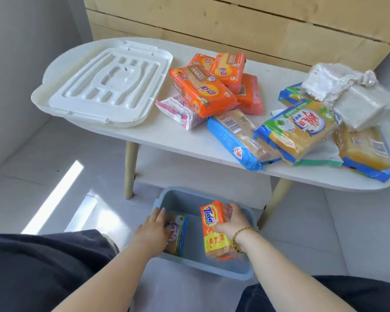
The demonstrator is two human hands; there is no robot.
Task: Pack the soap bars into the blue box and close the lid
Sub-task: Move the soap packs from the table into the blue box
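The blue box [189,194] stands open on the floor in front of the table. My right hand [233,224] grips an orange Tide soap pack [213,226] and holds it inside the box. My left hand [152,230] rests on a blue-and-green soap pack [178,235] that stands on edge against the box's left wall. The white lid [108,86] lies upside down on the table's left end. Several more soap packs lie on the table: an orange pile [203,93] in the middle and blue-and-yellow packs [297,131] to the right.
A white oval table [167,134] with wooden legs and a lower shelf stands behind the box. Clear-wrapped white bars [356,102] sit at its right end. My dark-trousered knees flank the box. A wooden slat wall is at the back.
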